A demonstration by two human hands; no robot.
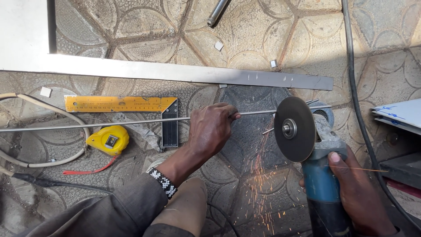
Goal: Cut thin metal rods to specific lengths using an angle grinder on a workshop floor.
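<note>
My left hand [212, 127] pinches a long thin steel rod [109, 123] that lies across the patterned floor. My right hand [357, 193] grips the blue body of an angle grinder [322, 182]. Its dark round disc [294, 128] meets the rod just right of my left fingers, and sparks spray down toward me. The rod's far end shows past the disc. A beaded black-and-white band sits on my left wrist.
A long flat steel strip [184, 72] lies beyond the rod. A yellow try square [120, 104], a yellow tape measure [108, 140], a white hose [52, 160] and a black cable [357, 87] lie around. Sheets [401, 113] stack at right. A metal tube [218, 12] lies at top.
</note>
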